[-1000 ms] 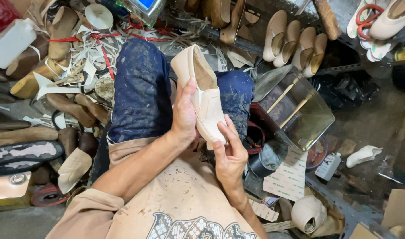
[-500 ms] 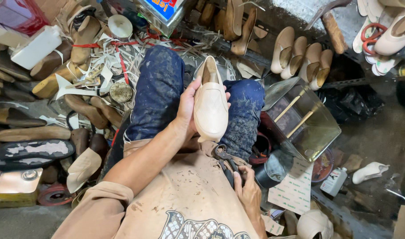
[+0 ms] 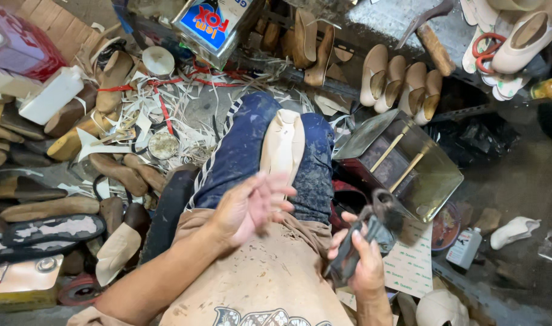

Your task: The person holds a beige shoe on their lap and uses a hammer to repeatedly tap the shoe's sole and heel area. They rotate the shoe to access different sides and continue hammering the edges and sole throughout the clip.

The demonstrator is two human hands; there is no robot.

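Note:
A beige shoe upper on its last (image 3: 283,148) lies sole up between my knees, on my blue trousers. My left hand (image 3: 252,205) hovers just over its near end with the fingers spread and blurred, holding nothing. My right hand (image 3: 363,265) is down by my right hip, closed around dark metal lasting pincers (image 3: 372,232) whose jaws point up and away.
An open metal tin (image 3: 409,166) stands right of my knee. Beige shoes (image 3: 403,81) line the back. Wooden lasts (image 3: 116,172), paper scraps, a round lid (image 3: 163,145) and a white bottle (image 3: 49,96) crowd the left. A small bottle (image 3: 466,247) and white shoe (image 3: 514,232) lie right.
My left hand has let go of the shoe, which now rests between my knees. My right hand has come up from my side gripping the pincers.

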